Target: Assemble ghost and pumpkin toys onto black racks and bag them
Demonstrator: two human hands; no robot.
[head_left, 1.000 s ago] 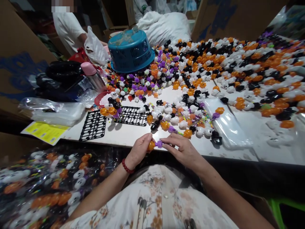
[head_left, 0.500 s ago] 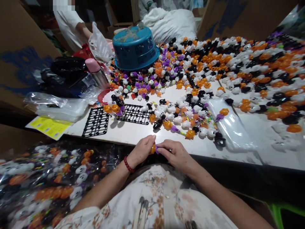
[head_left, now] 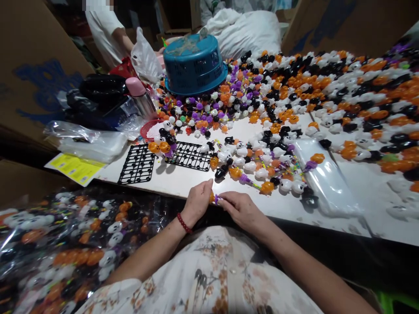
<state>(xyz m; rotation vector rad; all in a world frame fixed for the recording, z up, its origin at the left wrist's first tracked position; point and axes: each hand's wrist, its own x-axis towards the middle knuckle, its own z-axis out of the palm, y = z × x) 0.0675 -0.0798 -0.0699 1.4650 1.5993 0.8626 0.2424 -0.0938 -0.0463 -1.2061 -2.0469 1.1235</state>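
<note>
Toy of rounded orange and ridged purple plastic is sitting between the two hands near the front edge of a white tabletop. The left hand is gripping its orange end; the right hand is pinching its purple end. Beyond, small white, black and orange plastic figures are lying beside a flat black plastic grid.

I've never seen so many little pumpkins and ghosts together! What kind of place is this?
Probably a small workshop or packing room for Halloween trinkets: the white table holds a big heap of pumpkin and ghost pieces, with clear plastic bags and cardboard boxes around.
</note>
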